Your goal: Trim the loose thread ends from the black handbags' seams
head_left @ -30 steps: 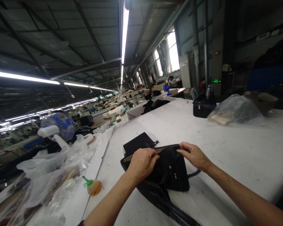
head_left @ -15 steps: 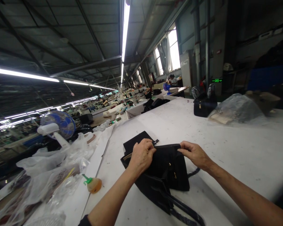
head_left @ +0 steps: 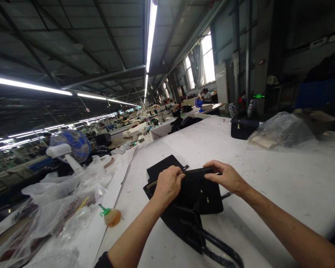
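A black handbag (head_left: pixel 201 190) with small gold zipper pulls lies on the white table in front of me. My left hand (head_left: pixel 169 184) pinches the upper edge of the bag near its middle, thumb and fingers pressed together. At the right end of that same edge, my right hand (head_left: pixel 225 176) grips the rim between thumb and fingers. The bag's dark handles (head_left: pixel 219 247) stretch toward me at the lower right. Its black flap (head_left: pixel 164 166) sticks out beyond my left hand. What lies inside the bag is hidden.
An oil bottle with a green spout (head_left: pixel 111 216) stands left of the bag. Clear plastic bags (head_left: pixel 80 197) and a blue fan (head_left: pixel 72 145) are farther left. Another black handbag (head_left: pixel 243 127) and a plastic-wrapped bundle (head_left: pixel 281 130) sit at the table's far right.
My right hand has shifted slightly left along the bag's edge, and its index finger is straighter. The bag's right side has lifted a little. My left hand keeps its hold.
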{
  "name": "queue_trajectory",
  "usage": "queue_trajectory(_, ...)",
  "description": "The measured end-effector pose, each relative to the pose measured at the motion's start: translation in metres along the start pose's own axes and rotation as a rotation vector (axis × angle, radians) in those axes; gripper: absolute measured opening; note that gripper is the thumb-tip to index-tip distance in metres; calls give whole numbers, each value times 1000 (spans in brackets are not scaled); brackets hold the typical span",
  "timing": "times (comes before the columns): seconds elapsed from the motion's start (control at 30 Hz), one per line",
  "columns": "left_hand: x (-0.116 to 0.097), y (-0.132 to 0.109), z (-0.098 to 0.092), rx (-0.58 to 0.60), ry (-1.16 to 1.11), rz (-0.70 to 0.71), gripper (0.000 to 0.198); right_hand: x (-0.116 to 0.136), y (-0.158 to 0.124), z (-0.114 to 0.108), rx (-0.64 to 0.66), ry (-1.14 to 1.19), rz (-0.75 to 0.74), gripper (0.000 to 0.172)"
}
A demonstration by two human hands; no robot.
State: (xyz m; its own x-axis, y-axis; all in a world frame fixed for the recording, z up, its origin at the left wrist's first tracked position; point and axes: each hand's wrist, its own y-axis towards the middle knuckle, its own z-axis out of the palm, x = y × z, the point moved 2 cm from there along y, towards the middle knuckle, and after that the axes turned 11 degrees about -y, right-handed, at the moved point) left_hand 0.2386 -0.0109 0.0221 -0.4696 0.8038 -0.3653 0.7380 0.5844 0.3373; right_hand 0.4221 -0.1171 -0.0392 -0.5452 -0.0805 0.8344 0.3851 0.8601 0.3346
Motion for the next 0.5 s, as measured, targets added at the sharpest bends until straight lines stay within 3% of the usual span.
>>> queue_trajectory(0.2, 1, -2, 0, 16, 36, 22, 15, -1, 7, 1, -47, -87, -71, 19)
queue_trajectory(0.5, 0, -2, 0, 23, 67, 16, 19, -2, 11, 1, -9, -106, -147, 13)
